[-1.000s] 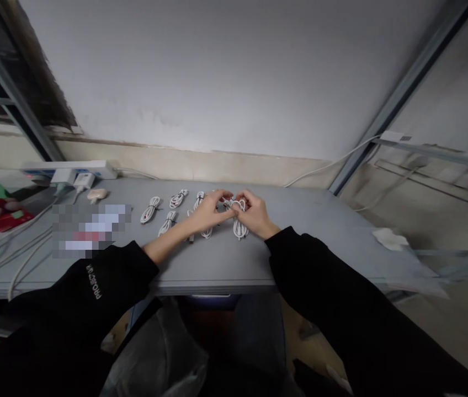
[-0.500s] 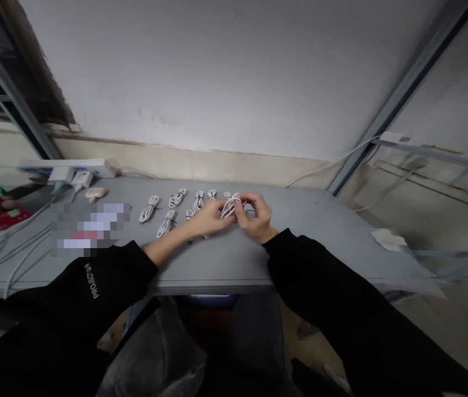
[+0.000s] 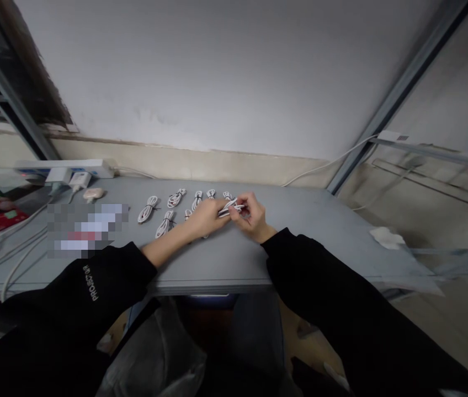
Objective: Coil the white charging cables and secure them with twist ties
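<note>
A coiled white cable (image 3: 230, 207) is held between my two hands, just above the table. My left hand (image 3: 208, 217) is closed around the left part of the coil. With pinched fingers, my right hand (image 3: 251, 216) grips its right end. Several more coiled white cables lie to the left and behind, each bound with a dark tie, among them one coil (image 3: 148, 209) at the far left and another (image 3: 165, 224) beside my left forearm. My left hand and wrist partly cover some of these coils.
The grey table (image 3: 300, 242) stands against a wall. On its left are a white power strip (image 3: 68, 167) with plugs, a pinkish charger (image 3: 94, 194), a red and green item (image 3: 0, 215), loose cables and a blurred-out patch. A crumpled white tissue (image 3: 387, 237) lies at the right.
The coil between my hands has turned flatter, and my right hand has shifted slightly left and changed its finger position. The coils on the table stay put.
</note>
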Motion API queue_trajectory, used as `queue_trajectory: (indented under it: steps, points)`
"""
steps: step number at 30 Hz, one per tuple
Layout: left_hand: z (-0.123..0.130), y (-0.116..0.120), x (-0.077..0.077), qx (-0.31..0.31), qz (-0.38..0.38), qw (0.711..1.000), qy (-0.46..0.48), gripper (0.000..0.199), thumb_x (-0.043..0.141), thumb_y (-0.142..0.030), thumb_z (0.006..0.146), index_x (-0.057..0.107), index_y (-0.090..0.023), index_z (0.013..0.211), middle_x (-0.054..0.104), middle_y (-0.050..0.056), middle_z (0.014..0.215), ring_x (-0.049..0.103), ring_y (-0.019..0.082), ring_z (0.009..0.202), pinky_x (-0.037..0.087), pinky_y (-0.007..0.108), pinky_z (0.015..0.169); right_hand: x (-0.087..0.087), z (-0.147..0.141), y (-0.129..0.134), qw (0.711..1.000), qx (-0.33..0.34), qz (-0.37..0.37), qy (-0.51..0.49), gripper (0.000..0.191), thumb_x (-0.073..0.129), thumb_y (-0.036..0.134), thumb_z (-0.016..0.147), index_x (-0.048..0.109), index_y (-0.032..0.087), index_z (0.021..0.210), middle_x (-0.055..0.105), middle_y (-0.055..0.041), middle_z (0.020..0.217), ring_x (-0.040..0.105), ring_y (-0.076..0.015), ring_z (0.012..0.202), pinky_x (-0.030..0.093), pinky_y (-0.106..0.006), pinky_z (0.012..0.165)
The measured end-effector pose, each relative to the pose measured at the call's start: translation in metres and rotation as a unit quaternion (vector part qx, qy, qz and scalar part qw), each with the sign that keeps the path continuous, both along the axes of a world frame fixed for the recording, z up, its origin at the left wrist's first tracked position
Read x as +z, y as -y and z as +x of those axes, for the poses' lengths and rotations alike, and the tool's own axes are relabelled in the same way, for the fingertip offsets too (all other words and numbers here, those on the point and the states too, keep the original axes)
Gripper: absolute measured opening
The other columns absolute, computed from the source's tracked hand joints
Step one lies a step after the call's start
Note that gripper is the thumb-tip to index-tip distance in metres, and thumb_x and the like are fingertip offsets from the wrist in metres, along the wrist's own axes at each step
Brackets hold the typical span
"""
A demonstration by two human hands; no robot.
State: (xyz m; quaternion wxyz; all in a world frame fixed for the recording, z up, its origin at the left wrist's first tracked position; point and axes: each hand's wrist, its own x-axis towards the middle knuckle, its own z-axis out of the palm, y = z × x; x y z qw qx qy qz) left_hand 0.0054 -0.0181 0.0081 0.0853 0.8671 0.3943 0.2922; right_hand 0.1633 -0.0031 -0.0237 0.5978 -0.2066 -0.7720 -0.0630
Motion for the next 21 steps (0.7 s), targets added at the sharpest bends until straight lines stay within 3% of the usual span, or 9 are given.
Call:
queue_trajectory:
  steps: [7, 12, 21]
  points:
    - [0.0011, 0.0018, 0.0020, 0.026, 0.002, 0.998, -0.050, 0.024, 0.048, -0.027, 0.086, 0.067, -0.014, 0.079, 0.067, 0.006, 0.070, 0.054, 0.013, 0.063, 0.038, 0.026, 0.063, -0.0041, -0.0004, -0.0035, 0.999, -0.011, 0.032, 0.015, 0.018, 0.047, 0.030, 0.094, 0.050, 0.020, 0.109, 0.059, 0.0009, 0.075, 0.052, -0.0094, 0.055, 0.044, -0.023, 0.051]
    - [0.0012, -0.0004, -0.0021, 0.047, 0.011, 0.997, -0.057, 0.023, 0.049, -0.028, 0.083, 0.070, -0.016, 0.080, 0.068, 0.007, 0.070, 0.058, 0.017, 0.066, 0.042, 0.029, 0.066, 0.0004, 0.0006, -0.0039, 0.994, -0.021, 0.057, 0.093, 0.023, 0.038, 0.026, 0.098, 0.058, 0.020, 0.089, 0.061, -0.0029, 0.074, 0.057, -0.0134, 0.066, 0.048, -0.028, 0.061]
    - [0.0018, 0.0024, -0.0005, 0.078, -0.016, 0.994, -0.075, 0.018, 0.052, -0.023, 0.078, 0.063, -0.018, 0.065, 0.065, 0.009, 0.065, 0.060, 0.020, 0.068, 0.042, 0.031, 0.066, -0.0075, 0.0015, -0.0092, 0.988, -0.068, 0.045, 0.133, 0.035, 0.040, 0.037, 0.100, 0.062, 0.021, 0.077, 0.059, 0.0001, 0.060, 0.051, -0.0111, 0.052, 0.041, -0.026, 0.052]
